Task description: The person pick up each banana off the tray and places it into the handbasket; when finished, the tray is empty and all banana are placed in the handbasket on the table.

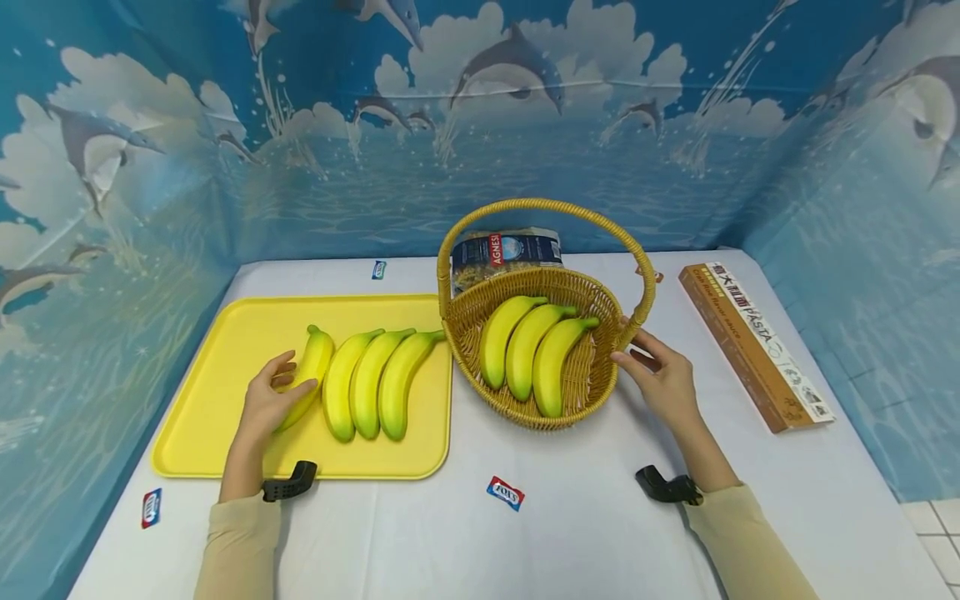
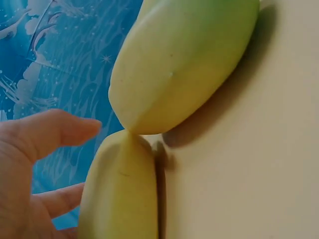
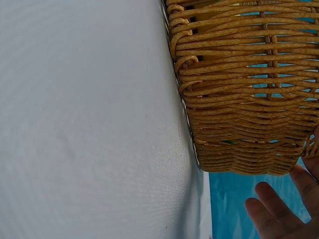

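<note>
On the yellow tray (image 1: 225, 367), my left hand (image 1: 266, 392) is around the leftmost banana (image 1: 318, 358), thumb over it and fingers on its far left side. In the left wrist view the thumb (image 2: 82, 130) stands apart from the yellow skin. Three more bananas (image 1: 367, 387) lie side by side just right of it. At the wicker basket (image 1: 480, 392), my right hand (image 1: 663, 375) holds the right rim by the handle's foot between thumb and forefinger, its other fingers (image 3: 271, 199) spread free. Three bananas (image 1: 521, 350) lie inside the basket.
Behind the basket lies an AGNESI pasta bag (image 1: 506, 254). A long pasta box (image 1: 753, 346) lies at the right. Small wrapped sweets are scattered about: one in front (image 1: 506, 493), one at left (image 1: 152, 508), another at the back (image 1: 378, 270). A dolphin-print curtain (image 1: 337, 200) encloses the table.
</note>
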`<state>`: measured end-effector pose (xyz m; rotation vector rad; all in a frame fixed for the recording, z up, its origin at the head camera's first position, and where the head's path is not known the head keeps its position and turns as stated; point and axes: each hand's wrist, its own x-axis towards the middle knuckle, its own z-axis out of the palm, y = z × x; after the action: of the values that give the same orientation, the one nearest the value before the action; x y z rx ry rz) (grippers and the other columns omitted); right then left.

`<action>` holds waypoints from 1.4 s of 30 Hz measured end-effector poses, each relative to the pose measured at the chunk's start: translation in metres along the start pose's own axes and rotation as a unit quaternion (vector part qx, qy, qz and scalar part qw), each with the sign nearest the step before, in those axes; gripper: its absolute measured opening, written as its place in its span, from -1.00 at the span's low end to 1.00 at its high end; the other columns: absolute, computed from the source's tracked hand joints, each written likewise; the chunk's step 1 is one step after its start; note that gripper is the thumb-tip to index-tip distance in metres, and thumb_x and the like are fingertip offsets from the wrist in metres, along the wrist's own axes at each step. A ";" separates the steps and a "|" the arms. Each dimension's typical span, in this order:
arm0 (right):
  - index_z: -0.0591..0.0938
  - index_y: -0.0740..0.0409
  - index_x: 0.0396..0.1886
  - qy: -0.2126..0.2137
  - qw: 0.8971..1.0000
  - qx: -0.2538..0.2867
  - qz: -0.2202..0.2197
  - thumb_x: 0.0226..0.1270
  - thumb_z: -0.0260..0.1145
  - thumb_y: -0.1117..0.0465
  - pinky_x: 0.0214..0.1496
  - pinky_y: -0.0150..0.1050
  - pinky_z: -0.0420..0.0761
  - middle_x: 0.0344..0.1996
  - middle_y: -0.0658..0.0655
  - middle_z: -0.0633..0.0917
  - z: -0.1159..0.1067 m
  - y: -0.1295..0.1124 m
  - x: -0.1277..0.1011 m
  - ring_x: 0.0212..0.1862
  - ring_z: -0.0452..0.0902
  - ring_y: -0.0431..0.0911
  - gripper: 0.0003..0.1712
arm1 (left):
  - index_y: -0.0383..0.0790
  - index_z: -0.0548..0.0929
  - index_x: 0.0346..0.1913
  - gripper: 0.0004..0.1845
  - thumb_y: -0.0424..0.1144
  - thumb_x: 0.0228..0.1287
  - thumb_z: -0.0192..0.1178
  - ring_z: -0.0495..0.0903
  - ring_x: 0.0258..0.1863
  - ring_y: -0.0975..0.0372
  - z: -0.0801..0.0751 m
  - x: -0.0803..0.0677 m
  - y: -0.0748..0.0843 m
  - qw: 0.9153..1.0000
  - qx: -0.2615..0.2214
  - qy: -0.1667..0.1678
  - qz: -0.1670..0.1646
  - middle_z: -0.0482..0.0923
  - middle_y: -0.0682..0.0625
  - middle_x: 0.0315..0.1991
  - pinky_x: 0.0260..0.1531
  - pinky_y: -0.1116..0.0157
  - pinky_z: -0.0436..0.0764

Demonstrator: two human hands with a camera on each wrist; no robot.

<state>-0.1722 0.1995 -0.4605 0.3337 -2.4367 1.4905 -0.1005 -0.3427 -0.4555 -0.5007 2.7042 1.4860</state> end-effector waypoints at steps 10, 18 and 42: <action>0.51 0.29 0.29 -0.004 1.000 -0.014 -0.005 0.24 0.36 0.40 0.13 -0.27 0.58 0.20 0.31 0.58 -0.001 -0.010 -0.001 0.07 0.35 -0.68 -0.42 | -0.34 0.24 0.46 -0.29 -0.22 0.33 0.23 0.33 0.30 -0.19 0.003 0.002 0.000 1.000 0.024 -0.003 -0.008 0.32 -0.40 0.31 0.25 -0.05 0.37; 0.52 0.29 0.29 -0.005 1.000 -0.010 -0.005 0.25 0.37 0.38 0.12 -0.30 0.58 0.21 0.31 0.58 0.000 -0.004 -0.001 0.09 0.35 -0.67 -0.42 | -0.28 0.28 0.46 -0.29 -0.19 0.30 0.27 0.37 0.23 -0.12 0.004 -0.002 0.012 0.999 0.024 0.039 -0.011 0.36 -0.34 0.31 0.12 0.08 0.44; 0.53 0.30 0.27 0.002 1.000 0.001 -0.009 0.26 0.38 0.30 0.09 -0.45 0.57 0.17 0.34 0.60 0.001 0.008 -0.001 0.09 0.39 -0.63 -0.44 | -0.20 0.60 0.22 -0.38 -0.18 0.02 0.45 0.59 -0.26 0.20 0.131 -0.077 0.172 0.944 0.003 -0.045 0.328 0.66 -0.05 -0.11 -0.34 0.33 0.61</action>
<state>-0.1746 0.2026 -0.4681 0.3520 -2.4230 1.4836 -0.0944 -0.1279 -0.3734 0.5215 2.9401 1.5395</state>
